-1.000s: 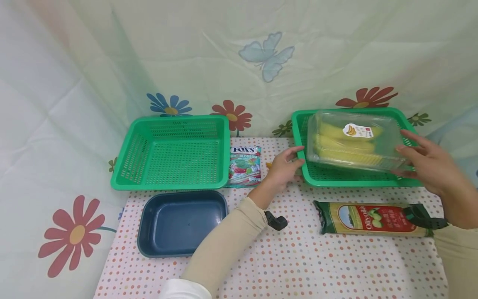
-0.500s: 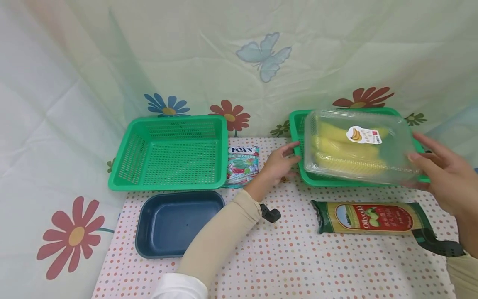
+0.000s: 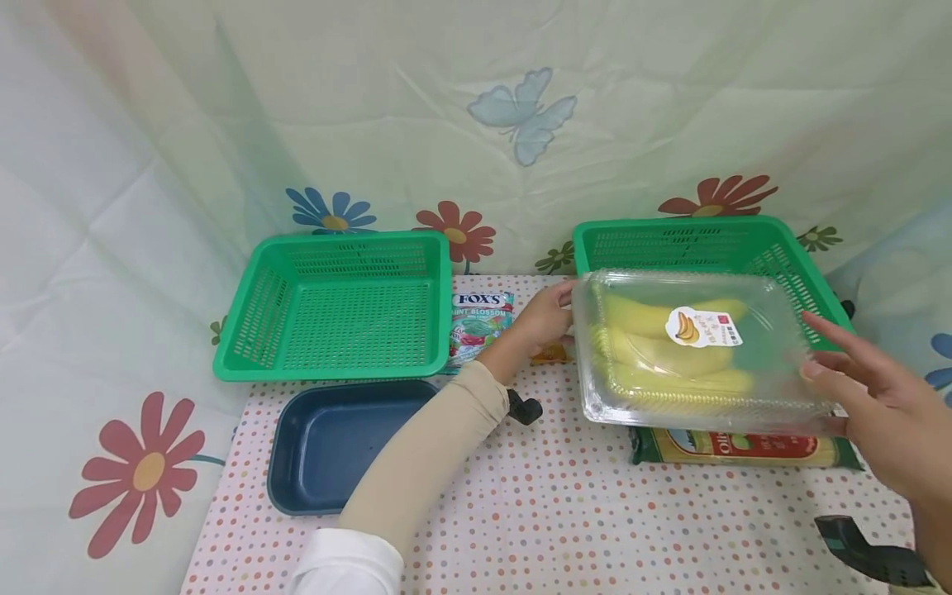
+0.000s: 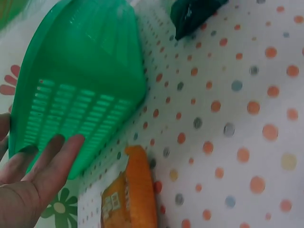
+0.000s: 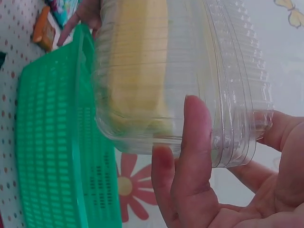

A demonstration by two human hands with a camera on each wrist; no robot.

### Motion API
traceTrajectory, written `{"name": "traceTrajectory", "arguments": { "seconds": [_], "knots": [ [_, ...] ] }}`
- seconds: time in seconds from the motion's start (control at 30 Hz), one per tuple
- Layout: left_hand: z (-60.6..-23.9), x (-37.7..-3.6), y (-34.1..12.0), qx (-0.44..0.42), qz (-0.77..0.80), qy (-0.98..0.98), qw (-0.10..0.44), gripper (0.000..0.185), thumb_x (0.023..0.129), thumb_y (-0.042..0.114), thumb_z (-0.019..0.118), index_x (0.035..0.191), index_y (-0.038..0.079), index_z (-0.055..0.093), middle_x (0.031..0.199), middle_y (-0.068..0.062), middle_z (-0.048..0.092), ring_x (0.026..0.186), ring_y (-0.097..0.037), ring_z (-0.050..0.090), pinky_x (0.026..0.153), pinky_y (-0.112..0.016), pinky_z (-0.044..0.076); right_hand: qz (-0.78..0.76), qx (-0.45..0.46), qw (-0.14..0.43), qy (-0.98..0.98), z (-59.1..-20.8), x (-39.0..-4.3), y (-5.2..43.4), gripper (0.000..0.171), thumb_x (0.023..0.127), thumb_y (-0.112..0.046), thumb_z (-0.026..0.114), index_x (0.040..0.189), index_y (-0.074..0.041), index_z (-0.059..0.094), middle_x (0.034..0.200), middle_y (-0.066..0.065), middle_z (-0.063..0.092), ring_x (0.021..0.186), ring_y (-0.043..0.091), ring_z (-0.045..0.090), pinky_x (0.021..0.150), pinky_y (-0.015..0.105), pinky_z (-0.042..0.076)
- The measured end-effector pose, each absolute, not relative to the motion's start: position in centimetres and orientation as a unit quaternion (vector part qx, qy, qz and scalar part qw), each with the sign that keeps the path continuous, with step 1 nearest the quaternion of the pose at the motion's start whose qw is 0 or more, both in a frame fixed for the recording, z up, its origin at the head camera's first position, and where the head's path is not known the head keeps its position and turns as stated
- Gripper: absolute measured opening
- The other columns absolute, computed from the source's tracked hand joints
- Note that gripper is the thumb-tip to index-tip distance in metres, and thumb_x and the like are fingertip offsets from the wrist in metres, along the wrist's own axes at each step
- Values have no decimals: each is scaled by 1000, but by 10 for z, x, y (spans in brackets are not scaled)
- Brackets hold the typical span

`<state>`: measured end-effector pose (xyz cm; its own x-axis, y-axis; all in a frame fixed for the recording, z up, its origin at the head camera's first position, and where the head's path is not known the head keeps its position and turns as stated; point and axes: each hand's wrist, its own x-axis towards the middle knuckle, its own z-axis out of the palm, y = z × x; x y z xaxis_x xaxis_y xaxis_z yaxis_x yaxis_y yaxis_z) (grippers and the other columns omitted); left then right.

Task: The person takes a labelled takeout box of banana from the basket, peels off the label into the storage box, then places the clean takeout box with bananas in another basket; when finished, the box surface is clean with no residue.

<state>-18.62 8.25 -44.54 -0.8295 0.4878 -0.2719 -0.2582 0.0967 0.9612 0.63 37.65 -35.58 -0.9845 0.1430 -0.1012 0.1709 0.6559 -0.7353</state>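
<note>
A clear plastic box point(image 3: 692, 364) with yellow bananas and a white label is held up in my right hand point(image 3: 881, 397). That hand pinches the box's right end, thumb on one side and fingers on the other, as the right wrist view shows. The box is in front of the right green basket point(image 3: 792, 256), overlapping its near rim in the head view. My left hand point(image 3: 545, 321) holds this basket's left side, its fingers point(image 4: 57, 161) along the outer wall and the thumb at the rim. Below the box a pasta pack point(image 3: 751, 446) is partly hidden.
Another green basket point(image 3: 335, 373) stands at the left, with a dark blue dish point(image 3: 327, 450) in front. Between the baskets lie a Fox's candy bag point(image 3: 476, 326) and a small orange packet point(image 3: 550, 354). A printed curtain point(image 3: 632, 99) hangs behind.
My right hand has brought the banana box out from over the right basket, towards me, so it now overlaps the pasta pack. My left hand has stayed at the basket's left side.
</note>
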Motion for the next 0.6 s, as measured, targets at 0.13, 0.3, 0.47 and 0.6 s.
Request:
{"name": "traceTrajectory", "arguments": {
  "seconds": [0.13,0.3,0.47,0.6],
  "knots": [
    [-444,-193,79,133,607,735,270,60,96,6,70,149,28,54,154,-4,52,127,-24,61,93,-36,58,-402,82,31,912,-359,20,370,63,111,-21,42,163,-42,14,143,31,29,91,-15,41,58,19,52],
    [-444,-200,73,194,592,732,276,58,98,10,69,152,17,50,159,-10,45,148,-25,43,114,-38,45,-421,68,67,902,-365,34,358,64,111,-22,44,163,-41,12,138,28,36,90,-16,52,59,39,62],
    [-442,-203,70,203,567,742,295,55,102,21,65,153,23,48,162,-9,41,147,-24,45,104,-40,53,-416,88,100,899,-372,47,345,65,110,-28,49,163,-40,14,145,34,38,91,-17,49,62,42,62],
    [-437,-203,70,200,560,742,310,53,102,21,65,153,26,49,162,-9,42,147,-23,44,95,-49,58,-408,94,135,898,-376,57,337,66,109,-34,50,164,-40,14,145,25,40,95,-9,52,64,37,60]
  ]
}}
